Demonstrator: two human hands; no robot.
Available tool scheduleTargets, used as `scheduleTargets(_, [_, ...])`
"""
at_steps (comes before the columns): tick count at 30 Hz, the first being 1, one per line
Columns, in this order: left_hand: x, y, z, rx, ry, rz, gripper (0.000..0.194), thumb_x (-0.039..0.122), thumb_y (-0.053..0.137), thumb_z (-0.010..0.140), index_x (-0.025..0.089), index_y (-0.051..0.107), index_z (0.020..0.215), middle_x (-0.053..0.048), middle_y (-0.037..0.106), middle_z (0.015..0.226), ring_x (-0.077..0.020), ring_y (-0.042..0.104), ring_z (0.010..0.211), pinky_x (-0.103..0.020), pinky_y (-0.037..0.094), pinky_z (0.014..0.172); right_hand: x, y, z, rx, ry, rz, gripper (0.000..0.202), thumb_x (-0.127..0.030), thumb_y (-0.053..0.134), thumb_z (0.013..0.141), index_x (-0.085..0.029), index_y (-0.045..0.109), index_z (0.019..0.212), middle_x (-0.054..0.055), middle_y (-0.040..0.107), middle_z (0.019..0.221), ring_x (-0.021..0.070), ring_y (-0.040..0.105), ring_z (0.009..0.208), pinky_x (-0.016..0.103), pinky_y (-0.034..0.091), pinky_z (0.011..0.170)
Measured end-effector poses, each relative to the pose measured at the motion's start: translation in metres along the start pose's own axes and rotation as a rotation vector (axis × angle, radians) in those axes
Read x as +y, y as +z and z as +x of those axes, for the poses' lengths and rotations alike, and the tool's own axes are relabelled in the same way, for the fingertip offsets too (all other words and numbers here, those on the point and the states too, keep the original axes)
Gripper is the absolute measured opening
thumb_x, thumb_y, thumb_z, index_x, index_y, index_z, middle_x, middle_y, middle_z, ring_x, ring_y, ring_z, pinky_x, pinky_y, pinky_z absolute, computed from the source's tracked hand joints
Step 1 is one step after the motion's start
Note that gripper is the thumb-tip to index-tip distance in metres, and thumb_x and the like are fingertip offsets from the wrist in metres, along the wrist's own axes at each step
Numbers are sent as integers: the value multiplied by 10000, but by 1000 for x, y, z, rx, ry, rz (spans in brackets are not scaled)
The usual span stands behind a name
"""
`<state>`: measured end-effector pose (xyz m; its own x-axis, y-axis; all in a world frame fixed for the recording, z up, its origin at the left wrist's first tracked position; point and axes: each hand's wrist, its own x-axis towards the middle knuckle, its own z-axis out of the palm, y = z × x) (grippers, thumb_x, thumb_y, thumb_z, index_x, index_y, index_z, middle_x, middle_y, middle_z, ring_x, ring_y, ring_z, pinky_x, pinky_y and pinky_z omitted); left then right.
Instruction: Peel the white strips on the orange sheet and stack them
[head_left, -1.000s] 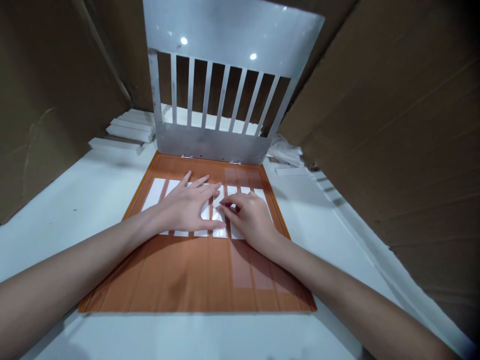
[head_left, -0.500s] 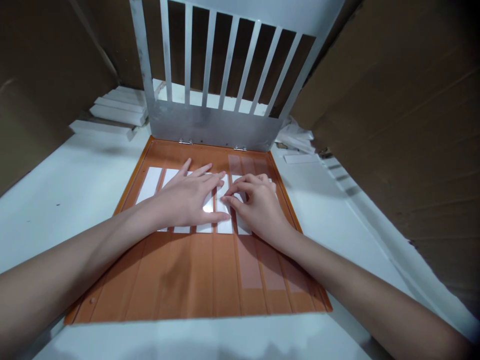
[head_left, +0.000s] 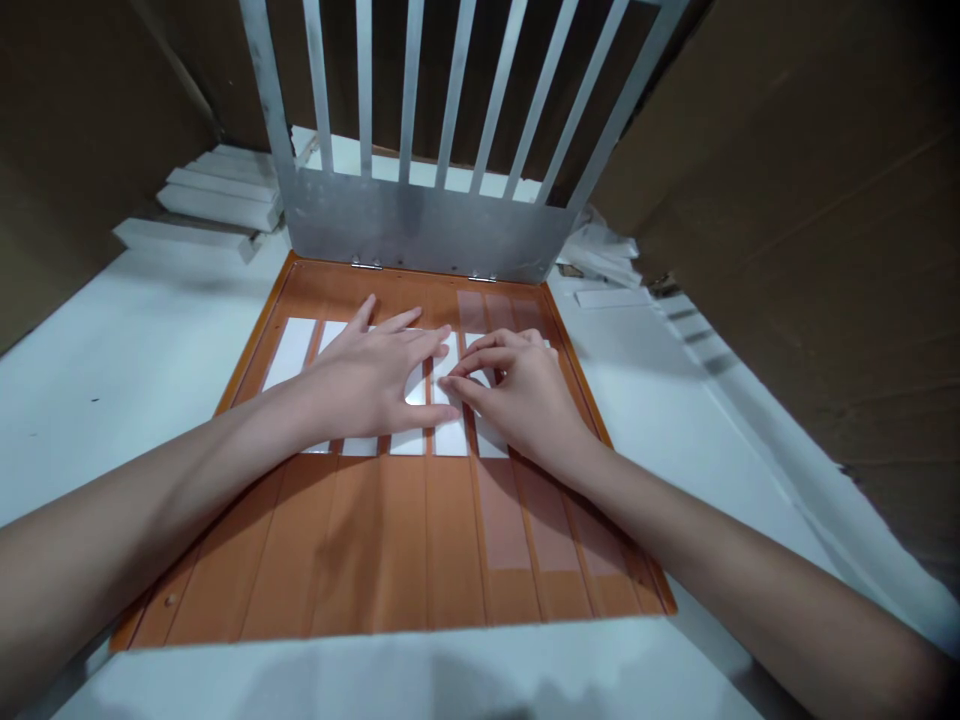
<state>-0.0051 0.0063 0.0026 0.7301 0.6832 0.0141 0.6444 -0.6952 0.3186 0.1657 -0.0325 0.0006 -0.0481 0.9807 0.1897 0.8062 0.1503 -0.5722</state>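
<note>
Several glossy white strips lie side by side across an orange grooved board. My left hand rests over the middle strips, palm down, its fingers spread and its thumb reaching right. Beside it, my right hand has thumb and forefinger pinched together above one white strip, close to its right edge. Whatever lies between those fingertips is too small to make out. On the right part of the board, pale pinkish see-through strips run along the grooves, partly under my right hand.
A slotted metal frame stands raised on hinges at the board's far edge. White bars are stacked at the back left, and crumpled white plastic lies at the back right. Cardboard walls surround the white table.
The view has shifted slightly, so the board and frame sit a little higher in it. Both hands keep nearly the same places and poses over the strips.
</note>
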Motion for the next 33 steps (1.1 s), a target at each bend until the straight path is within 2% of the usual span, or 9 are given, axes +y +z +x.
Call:
scheduleTargets(20, [-2,2,1,28,-22,-1,591,673,431,758,241,509,1154,-2,461,1351,-282,204,1350,-519,15,1081,0,0,3,-2,26,30,71,-300,698,673,-253,704,620,6,636,831,206,445,859,371,324,771])
scheduleTargets(26, [2,-1,0,13,-26,-12,614,638,438,778,256,444,1259,1,419,1388,-278,207,1350,-525,21,1081,0,0,3,1,27,38,64,-287,696,668,-247,700,617,12,636,823,211,454,862,378,334,771])
scheduleTargets(33, [2,-2,1,4,-30,-22,619,621,454,777,248,441,1271,-6,422,1386,-281,199,1352,-518,13,1084,2,1,3,7,-4,43,59,-280,687,683,-256,702,631,11,633,828,202,457,860,368,336,765])
